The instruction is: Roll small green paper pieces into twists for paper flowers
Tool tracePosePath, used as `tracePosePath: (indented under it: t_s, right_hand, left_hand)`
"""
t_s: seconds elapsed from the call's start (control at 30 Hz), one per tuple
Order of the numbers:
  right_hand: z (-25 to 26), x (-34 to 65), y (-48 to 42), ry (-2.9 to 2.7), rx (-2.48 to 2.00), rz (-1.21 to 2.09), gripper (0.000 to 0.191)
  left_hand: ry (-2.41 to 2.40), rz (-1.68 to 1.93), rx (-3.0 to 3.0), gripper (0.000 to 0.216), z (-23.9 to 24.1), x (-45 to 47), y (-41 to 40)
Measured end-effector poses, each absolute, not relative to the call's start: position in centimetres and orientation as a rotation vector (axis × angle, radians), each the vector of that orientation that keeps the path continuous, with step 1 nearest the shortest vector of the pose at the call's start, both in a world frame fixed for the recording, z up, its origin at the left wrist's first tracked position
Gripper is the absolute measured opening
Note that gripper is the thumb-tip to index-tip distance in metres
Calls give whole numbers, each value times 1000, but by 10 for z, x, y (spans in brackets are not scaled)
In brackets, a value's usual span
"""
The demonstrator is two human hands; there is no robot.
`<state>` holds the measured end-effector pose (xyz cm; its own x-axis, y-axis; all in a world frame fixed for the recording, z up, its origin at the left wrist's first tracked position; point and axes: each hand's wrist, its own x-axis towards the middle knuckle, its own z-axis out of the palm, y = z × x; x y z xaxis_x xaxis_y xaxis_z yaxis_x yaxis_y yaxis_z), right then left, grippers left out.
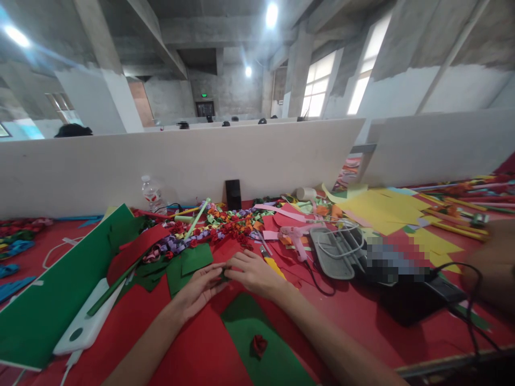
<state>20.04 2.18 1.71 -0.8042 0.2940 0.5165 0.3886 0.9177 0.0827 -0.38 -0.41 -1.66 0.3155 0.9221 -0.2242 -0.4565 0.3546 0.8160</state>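
Hands: our left hand (pixel 200 289) and right hand (pixel 252 273) both pinch a small dark green foam scrap (pixel 223 275).
Place: the scrap sits low over the red tabletop (pixel 193 348), between our fingertips.
Risk: we judge it could slip or crease; a yellow-handled cutter (pixel 274 265) lies just beside our right hand.

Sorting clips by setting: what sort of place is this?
Likely a craft workshop in a concrete hall: white partition boards, a pink glue gun and curled coloured paper strips on the red table.
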Motion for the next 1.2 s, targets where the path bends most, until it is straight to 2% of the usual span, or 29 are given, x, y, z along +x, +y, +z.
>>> tracePosePath:
  t_s: [0.13, 0.23, 0.47, 0.73, 0.87, 1.2]
  right_hand:
    - [15, 193, 15, -2107, -722, 331, 18]
    - [16, 188, 10, -1837, -881, 578, 13]
    - [10, 178, 4, -1765, -923, 838, 15]
    - [-2, 172, 12, -1587, -949, 1064, 21]
    - [-8, 172, 14, -1581, -945, 1050, 18]
    - [-6, 180, 11, -1936, -863, 556, 11]
  left_hand:
    - [727, 1138, 634, 20, -9, -3, -1]
    - [744, 1209, 603, 21, 0, -2, -1]
    - [798, 1335, 782, 29, 0, 4, -4]
    - [1004, 1344, 1468, 30, -3, 5, -8]
    - [1029, 1314, 1500, 34, -6, 5, -7]
    - [1046, 1250, 1395, 39, -12, 7, -3]
